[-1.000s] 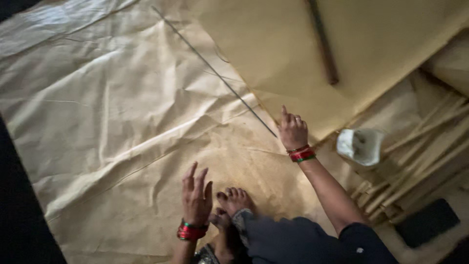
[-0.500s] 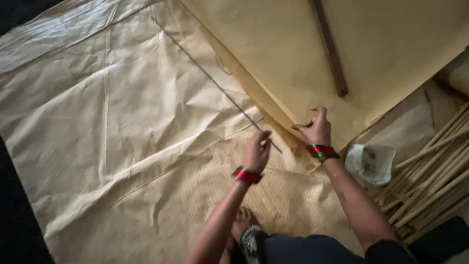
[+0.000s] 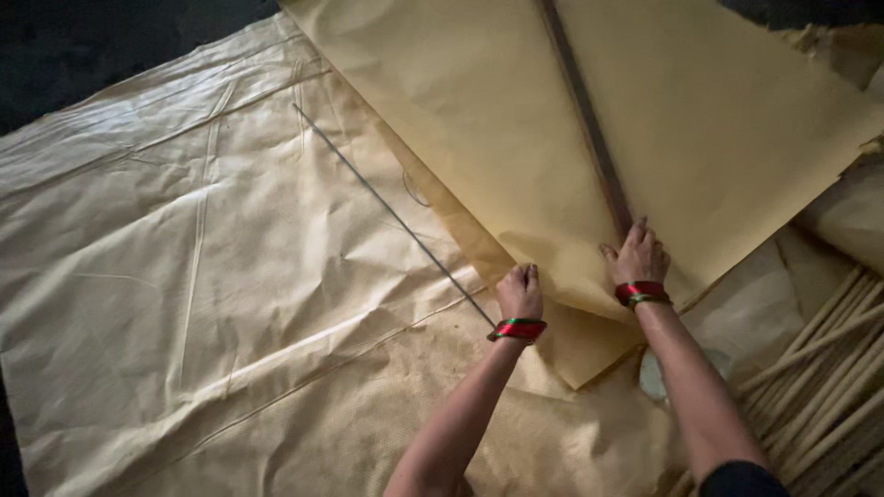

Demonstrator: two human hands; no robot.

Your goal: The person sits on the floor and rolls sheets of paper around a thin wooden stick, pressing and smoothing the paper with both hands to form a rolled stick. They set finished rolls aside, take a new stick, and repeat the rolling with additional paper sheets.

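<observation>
Lower centre of frame: left hand [image 3: 520, 293], fingers curled down onto the near edge of a smooth tan paper sheet [image 3: 516, 138]. Grip closed on that edge as far as visible; thumb and fingertips tucked under, so the exact pinch cannot be made out. Red and green bangle [image 3: 517, 329] at the wrist.

Right of it, slightly higher: right hand [image 3: 635, 256], fingers spread and loosely open, pressed flat on the same sheet at the lower end of a long dark stick [image 3: 582, 110]. Whether holding the stick or only resting beside its tip: cannot tell. Matching bangles [image 3: 642, 293] on this wrist.

Sheet filling upper centre and upper right, its top cut off by the frame; lower corner pointing down between the two forearms. Stick running up the sheet to the top edge, upper end out of view.

Left half: large creased pale paper [image 3: 184, 276] spread flat, folds visible, edges lost in dark floor at upper left. Thin grey rod [image 3: 387, 212] lying diagonally on it, lower end meeting the left hand and hidden there.

Lower right: bundle of pale bamboo sticks [image 3: 820, 387], partly cut off. Small whitish object [image 3: 649, 375] behind the right forearm, mostly hidden, kind unclear.
</observation>
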